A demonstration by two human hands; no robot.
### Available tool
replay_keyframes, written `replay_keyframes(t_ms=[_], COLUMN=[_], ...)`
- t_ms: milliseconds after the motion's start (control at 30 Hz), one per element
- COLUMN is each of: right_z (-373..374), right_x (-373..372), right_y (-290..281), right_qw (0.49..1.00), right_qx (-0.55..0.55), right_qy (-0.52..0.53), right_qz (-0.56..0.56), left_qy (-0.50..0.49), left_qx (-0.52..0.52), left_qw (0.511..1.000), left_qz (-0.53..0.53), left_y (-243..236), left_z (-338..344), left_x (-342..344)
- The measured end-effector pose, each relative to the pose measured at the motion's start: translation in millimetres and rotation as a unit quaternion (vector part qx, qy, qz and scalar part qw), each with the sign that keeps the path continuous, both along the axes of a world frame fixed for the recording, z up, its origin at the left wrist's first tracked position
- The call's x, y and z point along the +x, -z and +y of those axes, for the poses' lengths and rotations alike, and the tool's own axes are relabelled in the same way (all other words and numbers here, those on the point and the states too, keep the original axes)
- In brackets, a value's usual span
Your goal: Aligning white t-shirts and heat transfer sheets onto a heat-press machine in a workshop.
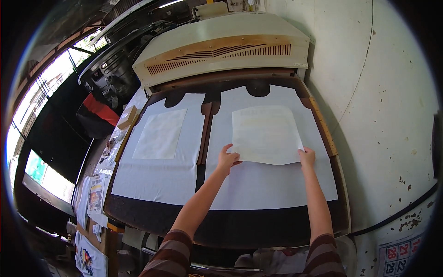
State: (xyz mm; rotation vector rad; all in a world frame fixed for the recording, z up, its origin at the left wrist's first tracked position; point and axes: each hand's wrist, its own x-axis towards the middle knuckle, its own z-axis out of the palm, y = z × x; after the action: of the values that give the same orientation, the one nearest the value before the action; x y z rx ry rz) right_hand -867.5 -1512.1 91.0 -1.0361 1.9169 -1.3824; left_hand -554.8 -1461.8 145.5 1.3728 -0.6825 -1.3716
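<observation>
A white sheet of paper (266, 131) with a faint pale pattern lies over the light-coloured shirt (277, 187) on the right half of a dark press bed (221, 230). My left hand (227, 159) grips the sheet's lower left corner, thumb pointing up. At the lower right corner, my right hand (307, 158) pinches the edge, which curls up slightly there. The near edge bows between my hands. A second light shirt (154, 180) is spread on the left half, with another white paper sheet (161, 134) flat on it.
A cream machine housing (221, 41) with slotted vents stands behind the bed. A pale wall (369, 92) runs close along the right. At left are a small cardboard box (127, 117), a red and black cloth (99, 111) and printed white shirts (92, 254).
</observation>
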Motion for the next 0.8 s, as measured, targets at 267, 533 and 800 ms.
replay_keyframes(t_ms=[267,533,800], right_z=[-0.2,-8.6,-23.1], right_x=[9.4,0.8,14.8], right_y=[-37.5,-27.0,-28.6], right_qw=[0.995,0.997,0.995], right_qx=[-0.028,-0.065,-0.068], right_qy=[-0.08,-0.033,-0.052], right_qz=[-0.047,-0.006,0.055], left_qy=[0.012,0.024,0.019], left_qx=[-0.071,-0.091,-0.049], left_qw=[0.989,0.965,0.975], left_qz=[-0.133,-0.246,-0.218], left_y=[24.8,-0.5,21.8], left_z=[-18.2,-32.6,-30.6], left_x=[16.3,-11.7,14.5])
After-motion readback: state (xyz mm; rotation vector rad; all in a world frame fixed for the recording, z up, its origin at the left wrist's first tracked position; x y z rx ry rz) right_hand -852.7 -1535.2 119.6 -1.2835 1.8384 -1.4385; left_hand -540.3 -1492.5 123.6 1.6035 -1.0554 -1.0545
